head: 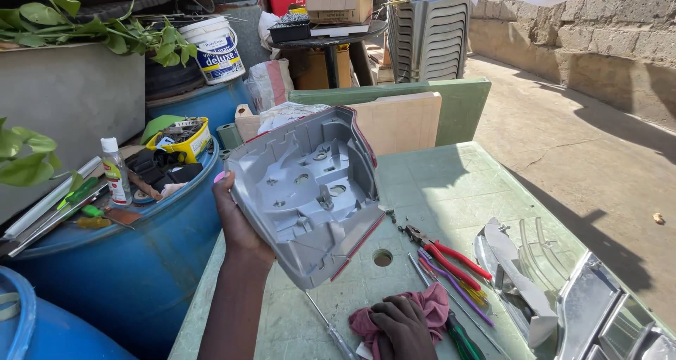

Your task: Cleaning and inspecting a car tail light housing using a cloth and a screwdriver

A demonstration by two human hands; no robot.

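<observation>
Grey moulded plastic lamp housing with a red edge (308, 194) sits tilted in my left hand (238, 223), its hollow ribbed back turned toward me, raised above the pale green plastic table (436, 191). My left fingers are wrapped round its edge at nine o'clock, mostly hidden behind the shell, so the grip is closed on the housing with the palm against its side. At six o'clock from the housing, my right hand (403, 326) lies knuckles-up on a crumpled pink cloth (429, 305), fingers curled down into the fabric and pressing it against the tabletop; whether they pinch it I cannot tell. Just beside the cloth at three o'clock lie red-handled pliers (451, 256), a purple-handled tool (458, 284) and a green-handled screwdriver (461, 339), all touching or nearly touching one another. A slim metal screwdriver shaft (331, 328) rests on the table at nine o'clock from the cloth. A round hole in the table (382, 257) shows between the housing and the pliers. Toward four o'clock, at the table's corner, lie clear and chromed lamp pieces (563, 297). At nine o'clock from the housing stands a blue plastic drum (141, 261) with tools and a small white bottle (115, 170) on its lid.
</observation>
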